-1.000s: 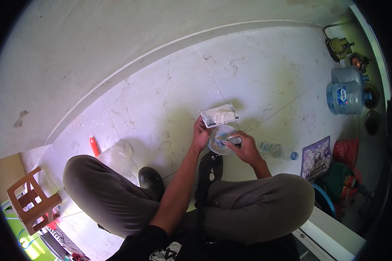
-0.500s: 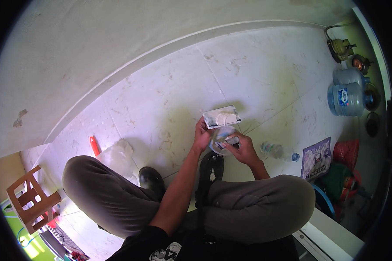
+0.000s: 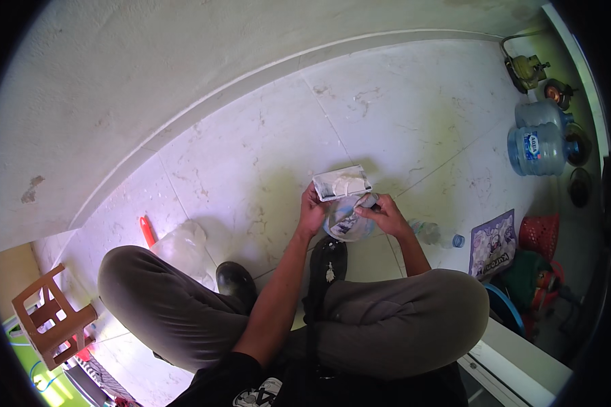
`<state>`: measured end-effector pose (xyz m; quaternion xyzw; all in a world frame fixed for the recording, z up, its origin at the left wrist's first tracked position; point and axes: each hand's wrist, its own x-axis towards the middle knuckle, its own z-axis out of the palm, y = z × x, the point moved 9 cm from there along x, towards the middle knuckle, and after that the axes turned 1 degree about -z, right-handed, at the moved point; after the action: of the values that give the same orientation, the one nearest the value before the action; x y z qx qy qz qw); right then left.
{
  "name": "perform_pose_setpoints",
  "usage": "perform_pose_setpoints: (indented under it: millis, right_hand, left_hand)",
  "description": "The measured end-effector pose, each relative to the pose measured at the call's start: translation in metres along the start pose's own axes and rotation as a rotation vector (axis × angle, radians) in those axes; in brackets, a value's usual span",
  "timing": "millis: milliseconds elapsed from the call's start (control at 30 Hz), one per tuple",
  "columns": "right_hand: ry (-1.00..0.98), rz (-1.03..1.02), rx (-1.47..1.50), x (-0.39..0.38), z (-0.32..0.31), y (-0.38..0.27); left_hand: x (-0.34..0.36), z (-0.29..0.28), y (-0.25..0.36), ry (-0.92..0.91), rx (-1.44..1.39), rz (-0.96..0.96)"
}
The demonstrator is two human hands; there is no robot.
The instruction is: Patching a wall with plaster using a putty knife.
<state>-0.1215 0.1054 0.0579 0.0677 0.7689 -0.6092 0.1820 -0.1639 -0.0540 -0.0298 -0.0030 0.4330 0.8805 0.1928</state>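
Observation:
My left hand (image 3: pixel 311 214) is closed on the left end of a shallow rectangular tray (image 3: pixel 327 188), white-smeared with a dark inside. A lump of white paste (image 3: pixel 350 185) lies in the tray. Just below the tray is a clear round plastic tub (image 3: pixel 352 229) with whitish smears, above my right shoe. My right hand (image 3: pixel 390 217) is closed at the tub's upper right rim, fingers round a small greyish piece (image 3: pixel 367 201) whose kind I cannot make out. A clear plastic bottle (image 3: pixel 428 233) lies on the floor beside my right wrist.
A clear plastic bag (image 3: pixel 183 247) and a red handle (image 3: pixel 147 231) lie left of my feet. A brown plastic stool (image 3: pixel 51 319) stands far left. Large blue water bottles (image 3: pixel 538 150), a gas cylinder (image 3: pixel 525 71) and a red basket (image 3: pixel 540 234) line the right side. A wall (image 3: pixel 149 81) runs along the far side.
My right hand has moved slightly up and to the right, from inside the tub to its upper right rim. My left hand still holds the tray in nearly the same place.

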Motion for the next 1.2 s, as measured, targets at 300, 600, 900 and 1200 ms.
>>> perform_pose_setpoints:
  millis: [300,600,900,1200]
  right_hand:
    - [0.077,0.038,0.209,-0.022,-0.036,0.019]
    - [0.686,-0.341,0.353,-0.122,-0.06,-0.052]
    - [0.835,-0.557,-0.522,-0.145,0.02,-0.07]
    - [0.915,-0.448,-0.378,-0.173,0.034,-0.032]
  left_hand:
    - [-0.001,-0.005,-0.001,0.057,0.044,-0.002]
    - [-0.001,0.019,0.024,0.043,0.106,0.079]
    - [-0.002,0.046,0.047,0.039,0.133,0.136]
    - [-0.003,0.032,0.049,0.01,0.14,0.137]
